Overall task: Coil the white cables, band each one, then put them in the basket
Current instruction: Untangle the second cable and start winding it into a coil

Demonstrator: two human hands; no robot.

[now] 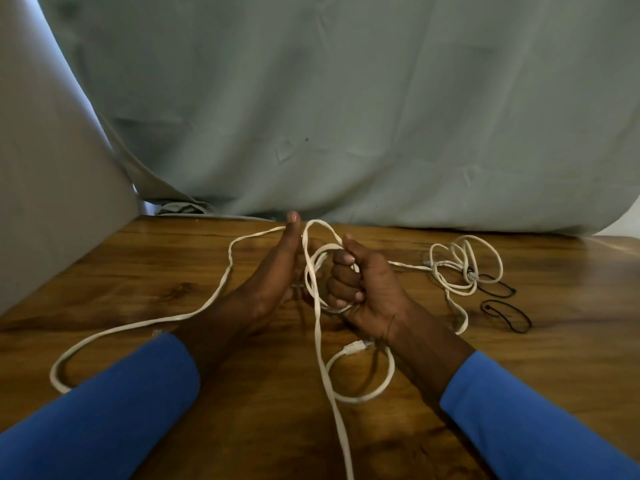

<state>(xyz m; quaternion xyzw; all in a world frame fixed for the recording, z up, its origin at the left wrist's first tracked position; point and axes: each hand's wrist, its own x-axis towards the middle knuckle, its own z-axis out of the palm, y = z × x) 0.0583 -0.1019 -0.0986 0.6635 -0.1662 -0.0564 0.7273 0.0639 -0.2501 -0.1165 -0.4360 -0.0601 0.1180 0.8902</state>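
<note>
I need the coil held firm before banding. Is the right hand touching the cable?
Touching. In the head view the right hand has its fingers curled round loops of the cable.

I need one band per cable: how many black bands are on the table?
2 black bands: one at the far-right cable coil, one just nearer the camera. More may hide under the coil.
</note>
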